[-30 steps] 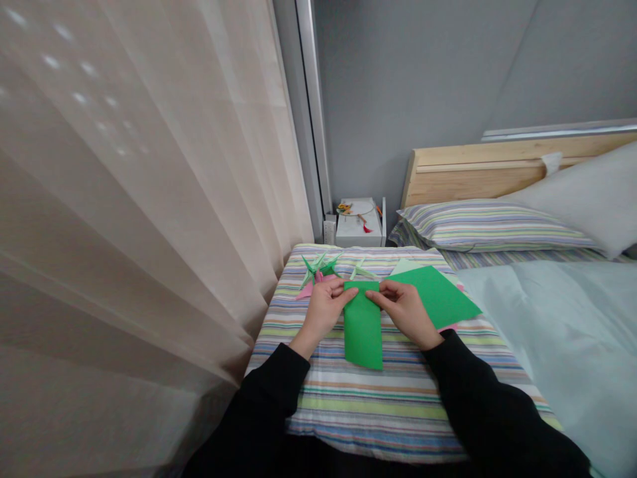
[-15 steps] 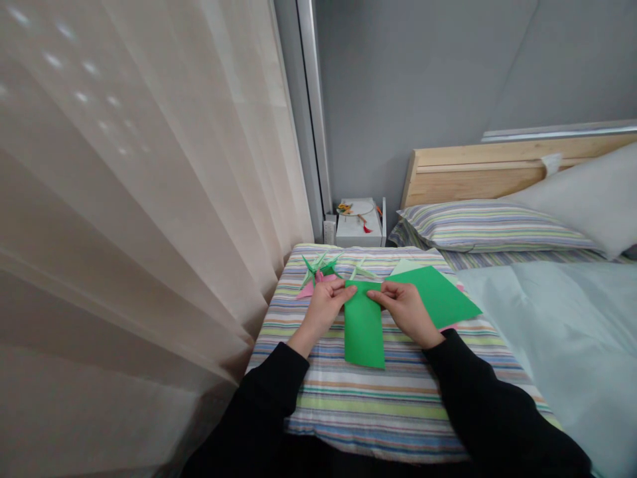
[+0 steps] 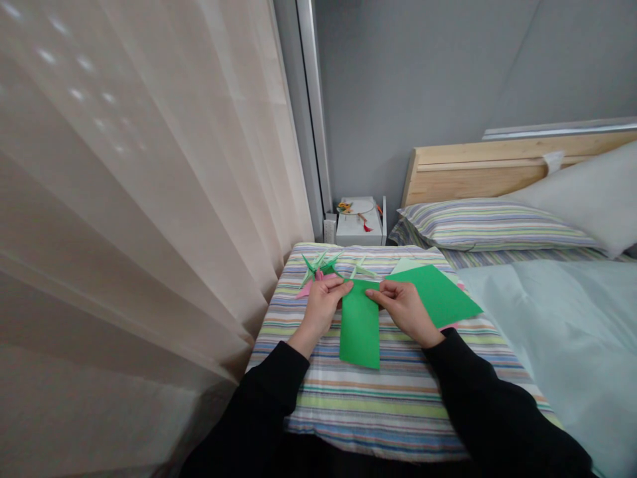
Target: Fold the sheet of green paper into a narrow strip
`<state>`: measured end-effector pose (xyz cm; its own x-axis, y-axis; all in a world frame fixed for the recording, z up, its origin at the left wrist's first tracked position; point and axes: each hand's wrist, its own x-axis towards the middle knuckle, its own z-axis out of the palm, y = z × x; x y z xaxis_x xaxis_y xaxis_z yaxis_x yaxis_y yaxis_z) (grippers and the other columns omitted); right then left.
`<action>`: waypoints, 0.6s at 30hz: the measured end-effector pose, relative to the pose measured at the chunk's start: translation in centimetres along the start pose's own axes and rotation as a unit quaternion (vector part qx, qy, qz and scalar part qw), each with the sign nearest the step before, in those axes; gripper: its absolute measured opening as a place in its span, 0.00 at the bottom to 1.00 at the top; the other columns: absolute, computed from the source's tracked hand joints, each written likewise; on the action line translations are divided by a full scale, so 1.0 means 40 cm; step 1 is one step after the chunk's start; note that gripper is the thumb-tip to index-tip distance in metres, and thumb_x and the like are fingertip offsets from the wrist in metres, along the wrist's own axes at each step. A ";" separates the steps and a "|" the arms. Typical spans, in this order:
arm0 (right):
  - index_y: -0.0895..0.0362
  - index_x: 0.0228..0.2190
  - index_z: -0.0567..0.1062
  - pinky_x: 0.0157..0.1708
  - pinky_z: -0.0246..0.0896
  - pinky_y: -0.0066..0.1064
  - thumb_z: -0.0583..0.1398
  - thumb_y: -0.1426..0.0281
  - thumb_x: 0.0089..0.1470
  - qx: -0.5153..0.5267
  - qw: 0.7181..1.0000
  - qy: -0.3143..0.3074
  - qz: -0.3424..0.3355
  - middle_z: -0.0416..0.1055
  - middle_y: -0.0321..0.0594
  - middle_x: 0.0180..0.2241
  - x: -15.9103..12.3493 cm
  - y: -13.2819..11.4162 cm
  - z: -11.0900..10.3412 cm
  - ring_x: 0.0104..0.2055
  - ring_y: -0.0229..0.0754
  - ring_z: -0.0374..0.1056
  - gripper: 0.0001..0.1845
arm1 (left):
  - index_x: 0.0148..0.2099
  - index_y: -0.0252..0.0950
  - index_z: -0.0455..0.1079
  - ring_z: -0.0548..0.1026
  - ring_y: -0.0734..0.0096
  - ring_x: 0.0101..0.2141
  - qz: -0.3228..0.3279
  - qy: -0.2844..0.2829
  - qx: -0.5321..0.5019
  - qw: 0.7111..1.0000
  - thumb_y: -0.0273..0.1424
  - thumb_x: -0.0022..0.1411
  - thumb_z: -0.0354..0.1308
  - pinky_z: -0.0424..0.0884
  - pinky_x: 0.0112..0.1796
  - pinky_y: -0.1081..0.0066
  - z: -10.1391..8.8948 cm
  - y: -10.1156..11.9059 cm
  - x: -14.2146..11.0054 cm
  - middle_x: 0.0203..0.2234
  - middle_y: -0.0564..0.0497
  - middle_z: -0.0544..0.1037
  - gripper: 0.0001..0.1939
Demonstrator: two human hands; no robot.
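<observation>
A narrow green sheet of paper, which looks folded lengthwise, hangs between my hands above the striped cloth. My left hand pinches its upper left corner, thumb on the near face. At the upper right edge, my right hand pinches it in the same way. Just beyond my left hand lie folded paper cranes in green and pink. Another pale green folded piece sits behind the held paper's top edge. To the right of my right hand is a flat stack of green paper, with pale green and pink sheets partly under it.
The striped cloth covers the surface before me. A beige curtain hangs close on the left. A bed with pale blue bedding and a striped pillow stands right. A white nightstand is at the back.
The held green paper has shifted slightly to the left and tilted a little. My right thumb has slid slightly left with it; both hands keep their pinch.
</observation>
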<state>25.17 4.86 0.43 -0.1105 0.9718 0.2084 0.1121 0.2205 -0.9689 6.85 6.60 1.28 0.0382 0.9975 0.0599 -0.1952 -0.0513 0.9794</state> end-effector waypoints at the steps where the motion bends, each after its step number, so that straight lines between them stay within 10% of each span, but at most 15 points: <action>1: 0.54 0.19 0.64 0.23 0.50 0.29 0.66 0.50 0.51 0.002 1.000 -0.003 0.002 0.61 0.30 0.16 0.000 -0.001 0.000 0.20 0.34 0.53 0.26 | 0.24 0.33 0.76 0.71 0.71 0.28 -0.001 0.005 -0.003 1.000 0.44 0.45 0.75 0.68 0.31 0.71 0.001 0.000 0.000 0.22 0.53 0.72 0.19; 10: 0.56 0.23 0.72 0.27 0.62 0.32 0.66 0.54 0.51 0.022 0.995 -0.092 0.026 0.72 0.35 0.22 -0.009 -0.018 0.001 0.25 0.40 0.67 0.19 | 0.29 0.34 0.82 0.72 0.72 0.26 0.005 -0.001 0.008 1.000 0.43 0.48 0.74 0.68 0.29 0.72 -0.008 0.002 0.002 0.23 0.51 0.77 0.16; 18: 0.57 0.21 0.71 0.24 0.50 0.29 0.64 0.56 0.54 -0.030 0.996 -0.087 -0.006 0.63 0.31 0.19 -0.012 -0.030 -0.004 0.23 0.35 0.56 0.19 | 0.30 0.34 0.83 0.73 0.69 0.24 0.004 -0.060 0.052 0.997 0.41 0.47 0.74 0.67 0.28 0.70 -0.005 0.016 -0.008 0.23 0.50 0.81 0.15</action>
<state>25.24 4.16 1.51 -0.2808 0.9409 0.1893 0.1686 0.2425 -0.9554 6.51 6.25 1.87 0.1545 0.9844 0.0843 -0.0938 -0.0703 0.9931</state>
